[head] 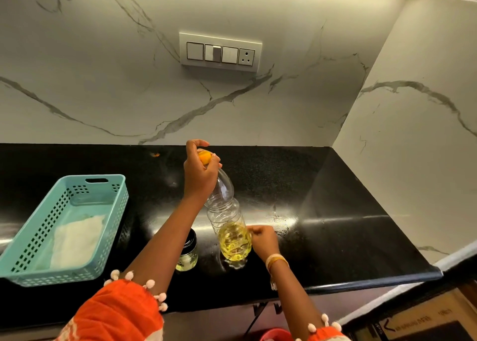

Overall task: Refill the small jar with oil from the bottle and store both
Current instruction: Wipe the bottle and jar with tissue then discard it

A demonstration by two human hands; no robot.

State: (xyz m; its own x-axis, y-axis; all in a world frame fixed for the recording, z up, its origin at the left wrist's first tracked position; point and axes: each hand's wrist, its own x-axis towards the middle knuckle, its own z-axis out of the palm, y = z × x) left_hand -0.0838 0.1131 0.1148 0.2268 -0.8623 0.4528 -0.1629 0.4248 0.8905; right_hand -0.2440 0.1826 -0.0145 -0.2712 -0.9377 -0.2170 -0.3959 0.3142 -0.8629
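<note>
The black countertop [322, 211] spreads under and beyond both hands, meeting a white veined marble wall [103, 95] past the left hand, where a switch panel [220, 52] with a socket sits high above it. Well off to the left of the left hand lies a teal perforated basket [111, 211] with a white cloth [77, 242] folded inside. Between the two hands stands the clear plastic oil bottle [227, 211] on the countertop, leaning a little, its yellow oil filling only the lower part. The left hand [200, 171] is curled over the top of the bottle, fingers closed round the orange cap [205, 157]; whether the cap is seated on the neck cannot be told. The right hand [263, 240] is at the bottle's base, its bent fingers touching the side by the oil; how firmly it holds cannot be told. A gold bangle [276, 260] rings that wrist. Just beneath the left forearm, near the bottle's base, stands the small jar [187, 253] with a dark lid and a little pale oil inside
</note>
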